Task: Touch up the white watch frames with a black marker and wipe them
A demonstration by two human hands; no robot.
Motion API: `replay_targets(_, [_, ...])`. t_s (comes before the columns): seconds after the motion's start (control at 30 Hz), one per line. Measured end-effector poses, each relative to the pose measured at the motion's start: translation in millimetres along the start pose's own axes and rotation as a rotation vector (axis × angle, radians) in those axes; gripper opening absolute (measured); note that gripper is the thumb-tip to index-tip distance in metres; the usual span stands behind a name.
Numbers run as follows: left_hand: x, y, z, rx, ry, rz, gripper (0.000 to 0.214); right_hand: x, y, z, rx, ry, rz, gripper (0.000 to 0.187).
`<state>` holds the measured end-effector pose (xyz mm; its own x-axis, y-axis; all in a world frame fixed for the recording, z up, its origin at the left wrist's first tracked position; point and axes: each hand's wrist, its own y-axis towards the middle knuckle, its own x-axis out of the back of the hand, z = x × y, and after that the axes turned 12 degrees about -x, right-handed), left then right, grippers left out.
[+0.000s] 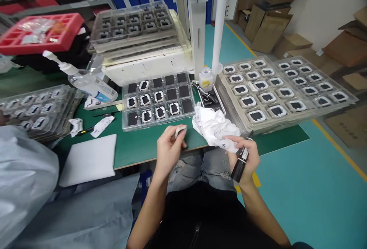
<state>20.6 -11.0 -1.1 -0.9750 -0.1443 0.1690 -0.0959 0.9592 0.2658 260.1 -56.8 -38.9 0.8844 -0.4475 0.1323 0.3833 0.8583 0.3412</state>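
My left hand [169,147] is closed on a small white-framed part [180,130] at the table's front edge. My right hand [243,157] grips a black marker pen [240,163] and touches a crumpled white cloth [215,126]. Just beyond both hands lies a clear tray [158,100] with several white-framed black parts and some empty black pockets.
Large trays of the same parts [286,88] sit at right, stacked trays [134,23] behind, more trays [37,107] at left. A clear squeeze bottle [86,80], a small white bottle [205,78], a white foam pad [88,159] and a red tray [40,31] are nearby. Another person's grey sleeve [23,176] is at left.
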Motion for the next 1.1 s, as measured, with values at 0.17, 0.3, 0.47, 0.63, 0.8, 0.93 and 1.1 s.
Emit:
replay_targets(0.17, [50.4, 1, 20, 0.118, 0.375, -0.075, 0.035, -9, 40, 29, 0.095, -0.002, 0.042, 0.032])
replay_targets(0.3, [67.8, 4, 29, 0.144, 0.48, -0.108, 0.04, -31, 83, 56, 0.149, -0.067, 0.225, 0.02])
replay_targets(0.47, [58.5, -16, 30, -0.08, 0.748, -0.387, 0.045, -62, 105, 73, 0.104, -0.29, 0.588, 0.039])
replay_targets(0.63, [15.7, -41, 23, -0.265, 0.529, -0.337, 0.027, -97, 71, 72, 0.007, -0.227, 0.839, 0.053])
replay_targets(0.8, [-22.9, -36, 26, -0.236, 0.4, -0.252, 0.019, -107, 45, 61, -0.043, -0.074, 0.848, 0.065])
replay_targets(0.93, [-31.5, -31, 29, -0.219, 0.437, -0.258, 0.015, -91, 64, 62, -0.034, 0.006, 0.793, 0.072])
replay_targets(1.1, [-40.7, -33, 34, -0.225, 0.571, -0.308, 0.027, -48, 134, 88, 0.059, -0.255, 0.739, 0.069])
